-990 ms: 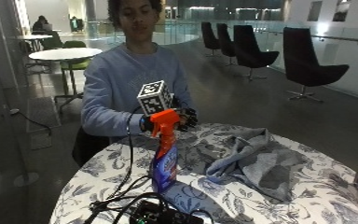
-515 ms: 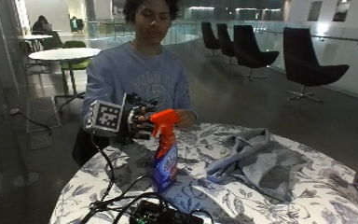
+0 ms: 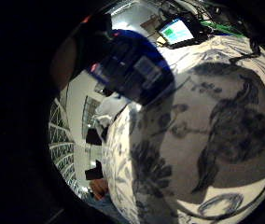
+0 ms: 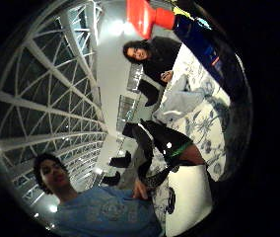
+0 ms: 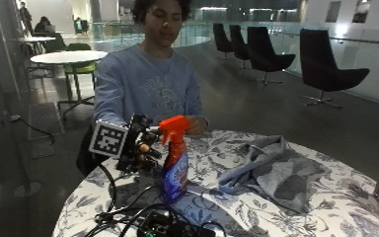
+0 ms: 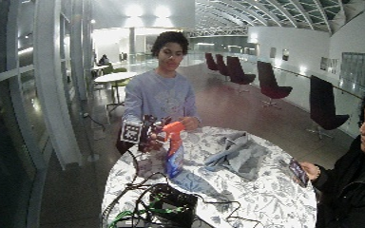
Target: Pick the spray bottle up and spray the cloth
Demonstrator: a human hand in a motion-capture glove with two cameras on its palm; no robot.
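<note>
A spray bottle (image 5: 174,165) with an orange head and blue body stands upright on the flower-patterned round table (image 5: 242,217), near its left side. My gloved right hand (image 5: 141,148) hangs just left of the bottle at mid height, clear of it, fingers loosely curled and holding nothing. The bare left hand (image 5: 196,126) rests behind the orange head. A crumpled grey cloth (image 5: 275,170) lies to the right of the bottle. Both palm views catch the bottle close by: its blue body (image 3: 132,70) and its orange head (image 4: 142,15). In the wide view the bottle (image 6: 173,156) stands left of the cloth (image 6: 236,152).
A black electronics box with cables (image 5: 170,227) sits at the table's front edge, just in front of the bottle. A second person at the right holds a phone (image 6: 296,171) over the table rim. Chairs and other tables stand well behind.
One second ago my hand gripped the bottle at its orange head. It has let go and moved left and down; the bottle now stands alone.
</note>
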